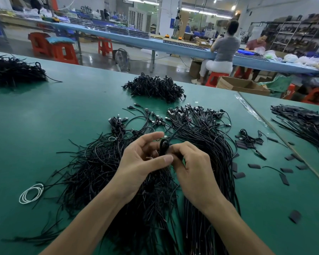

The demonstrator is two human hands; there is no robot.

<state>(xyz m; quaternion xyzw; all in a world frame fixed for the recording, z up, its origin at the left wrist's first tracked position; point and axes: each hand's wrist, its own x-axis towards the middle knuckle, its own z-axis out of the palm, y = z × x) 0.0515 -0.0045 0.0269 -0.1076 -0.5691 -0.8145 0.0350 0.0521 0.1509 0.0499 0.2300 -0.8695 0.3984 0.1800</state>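
A white cable coil (31, 193) lies at the left of the green tabletop (63, 116). Above a loose heap of black cables (99, 172), the left hand (142, 159) pinches a looped black cable (164, 146) between thumb and fingers. The right hand (191, 170), touching it, grips the same loop. Short black sleeves (254, 166) lie scattered further right

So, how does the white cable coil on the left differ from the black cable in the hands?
The white cable coil lies flat on the green table, untouched; the black cable is pinched between the left hand and the right hand. The coil makes several wide round turns; the black cable bends into one small tight loop. Colour differs too: white against black. Both are thin cables.
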